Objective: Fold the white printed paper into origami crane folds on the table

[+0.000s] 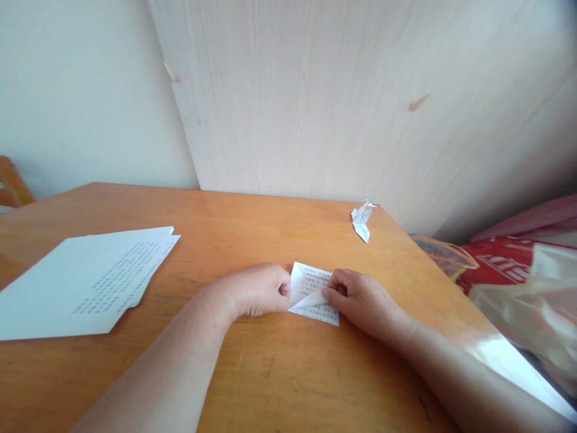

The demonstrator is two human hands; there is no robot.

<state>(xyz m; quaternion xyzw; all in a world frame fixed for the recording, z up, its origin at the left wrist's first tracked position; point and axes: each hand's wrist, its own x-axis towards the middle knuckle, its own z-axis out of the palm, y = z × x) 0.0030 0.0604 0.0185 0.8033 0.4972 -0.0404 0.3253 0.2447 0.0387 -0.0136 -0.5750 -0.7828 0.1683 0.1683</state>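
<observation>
A small folded piece of printed white paper lies on the orange wooden table near its middle. My left hand is curled closed and pinches the paper's left edge. On the paper's right side, my right hand pinches a raised flap with closed fingertips. Both forearms rest on the table, coming in from the bottom edge.
Sheets of white printed paper lie at the table's left. A small folded paper figure sits at the far right corner. A pale wooden board leans behind the table. Red and pink plastic bags are beyond the right edge. A chair back shows far left.
</observation>
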